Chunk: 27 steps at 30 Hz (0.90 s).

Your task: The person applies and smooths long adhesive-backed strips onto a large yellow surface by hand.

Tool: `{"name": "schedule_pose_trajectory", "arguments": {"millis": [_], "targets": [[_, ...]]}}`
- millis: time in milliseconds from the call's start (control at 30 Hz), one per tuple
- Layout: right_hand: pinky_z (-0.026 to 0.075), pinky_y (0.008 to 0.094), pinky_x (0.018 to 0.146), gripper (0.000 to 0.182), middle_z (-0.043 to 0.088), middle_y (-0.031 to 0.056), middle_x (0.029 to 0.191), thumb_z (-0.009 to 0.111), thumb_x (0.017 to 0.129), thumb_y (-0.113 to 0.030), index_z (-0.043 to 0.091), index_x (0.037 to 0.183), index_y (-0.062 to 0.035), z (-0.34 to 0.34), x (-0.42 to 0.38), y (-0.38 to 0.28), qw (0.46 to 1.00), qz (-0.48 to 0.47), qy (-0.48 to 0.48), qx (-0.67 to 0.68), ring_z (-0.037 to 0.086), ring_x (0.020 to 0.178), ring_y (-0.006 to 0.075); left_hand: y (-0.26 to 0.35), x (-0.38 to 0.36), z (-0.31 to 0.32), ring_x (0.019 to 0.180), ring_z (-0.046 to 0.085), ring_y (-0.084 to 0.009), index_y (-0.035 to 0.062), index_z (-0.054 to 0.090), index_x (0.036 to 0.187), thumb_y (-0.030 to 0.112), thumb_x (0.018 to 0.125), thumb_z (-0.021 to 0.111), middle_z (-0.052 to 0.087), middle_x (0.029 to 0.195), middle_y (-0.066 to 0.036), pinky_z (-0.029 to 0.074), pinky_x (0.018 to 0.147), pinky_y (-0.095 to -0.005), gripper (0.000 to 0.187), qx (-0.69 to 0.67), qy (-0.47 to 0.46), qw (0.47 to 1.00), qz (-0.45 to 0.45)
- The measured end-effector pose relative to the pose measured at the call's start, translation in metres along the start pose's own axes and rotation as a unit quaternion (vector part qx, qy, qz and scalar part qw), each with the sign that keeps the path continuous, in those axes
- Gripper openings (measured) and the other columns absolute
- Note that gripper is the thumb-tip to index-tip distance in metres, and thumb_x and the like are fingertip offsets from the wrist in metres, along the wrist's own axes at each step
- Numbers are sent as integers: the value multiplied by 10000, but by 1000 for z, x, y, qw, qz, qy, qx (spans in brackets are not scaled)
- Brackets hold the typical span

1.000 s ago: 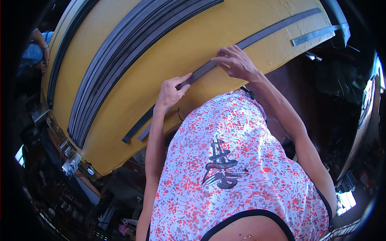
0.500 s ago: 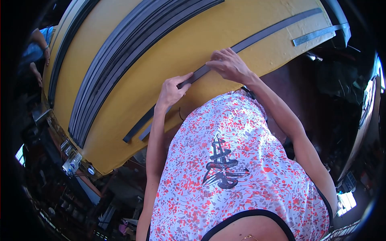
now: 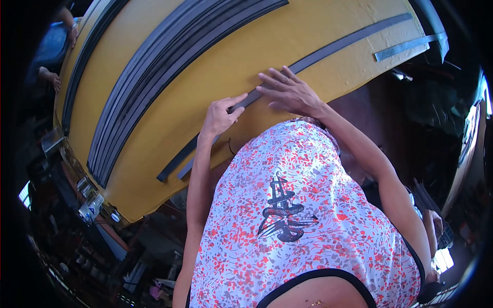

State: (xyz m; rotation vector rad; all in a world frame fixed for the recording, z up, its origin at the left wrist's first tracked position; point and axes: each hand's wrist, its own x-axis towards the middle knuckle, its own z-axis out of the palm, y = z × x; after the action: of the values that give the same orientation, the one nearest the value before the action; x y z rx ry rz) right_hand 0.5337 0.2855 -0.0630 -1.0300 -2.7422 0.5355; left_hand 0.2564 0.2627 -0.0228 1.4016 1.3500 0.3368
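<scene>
Running along the near side of a yellow table [image 3: 231, 64], a long dark grey strip [image 3: 349, 40] is pinched between the left hand's [image 3: 219, 118] thumb and fingers. The right hand [image 3: 294, 97] is open, fingers spread over the strip; contact is unclear. Beyond lies a row of similar strips [image 3: 149, 66]. Another person's hand [image 3: 52, 78] touches the table's left edge.

The left hand [image 3: 219, 118] pinches a long grey strip [image 3: 349, 42] between thumb and fingers on the yellow table [image 3: 215, 72]. The right hand [image 3: 291, 95] is over the strip, fingers spread. A bundle [image 3: 149, 69] of strips lies beyond, a metal piece [image 3: 405, 47] near the far right corner. A co-worker's hand [image 3: 53, 80] is at the left edge.
</scene>
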Motion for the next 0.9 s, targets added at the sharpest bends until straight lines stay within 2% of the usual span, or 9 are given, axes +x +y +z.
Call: {"name": "schedule_pose_trajectory", "arguments": {"millis": [200,367,500,533,600,667,700,767,900], "targets": [[173,505,1235,564,290,45,1630,567,961,-462,460,1493,-307,-16,-43,57,993,74,54,-73,281,1495,272,-4,0,2,594,561,-72,153,662,1319,66,904,689,722,1013,-74,520,586,-242,425,-6,3,1000,-2],[220,527,1220,536,291,69,1626,592,954,-433,492,1470,-324,-32,-56,75,976,163,79,-119,300,1486,278,5,7,9,599,656,-138,132,670,1301,136,896,683,724,1142,-171,545,655,-287,406,-10,2,1000,-8],[346,497,1155,393,513,97,1476,681,911,-224,655,1303,-204,-22,-42,59,960,157,228,-26,517,1312,280,17,23,21,609,671,-154,107,678,1282,136,885,689,722,1147,-173,552,678,-303,398,4,-2,1000,-14],[430,449,1063,337,623,83,1334,699,866,-140,700,1202,-153,-19,-34,52,962,127,240,-15,583,1195,266,23,27,25,613,628,-118,82,667,1295,111,890,692,717,1052,-120,533,644,-277,406,12,5,1000,0],[451,431,1014,326,635,63,1290,705,864,-126,707,1188,-157,-19,-16,28,968,108,222,40,599,1135,268,23,39,34,617,585,-82,58,655,1307,86,895,696,713,958,-68,515,610,-251,414,24,7,1000,16],[472,412,965,316,647,43,1245,711,862,-112,715,1174,-162,-20,-5,19,970,89,205,95,615,1075,271,19,50,44,643,602,-84,43,641,1320,81,894,699,673,881,-45,508,609,-247,432,37,70,975,206],[460,408,946,299,653,49,1185,713,856,-138,718,1154,-162,-21,-1,19,973,89,192,96,606,1079,264,22,50,44,643,602,-84,43,641,1320,81,894,699,673,881,-45,508,609,-247,432,38,65,975,208],[449,404,926,284,659,54,1125,715,850,-164,722,1134,-163,-22,-2,23,975,91,180,97,597,1084,257,28,40,36,668,611,-77,49,607,1362,88,904,697,635,828,-40,503,608,-232,468,-16,4,996,86],[441,387,916,261,647,52,1081,728,844,-199,730,1103,-166,-23,-5,28,973,67,196,105,593,1043,255,34,11,7,630,592,-66,59,578,1394,100,913,699,639,819,-45,493,571,-222,498,-76,-48,996,-23]]}}
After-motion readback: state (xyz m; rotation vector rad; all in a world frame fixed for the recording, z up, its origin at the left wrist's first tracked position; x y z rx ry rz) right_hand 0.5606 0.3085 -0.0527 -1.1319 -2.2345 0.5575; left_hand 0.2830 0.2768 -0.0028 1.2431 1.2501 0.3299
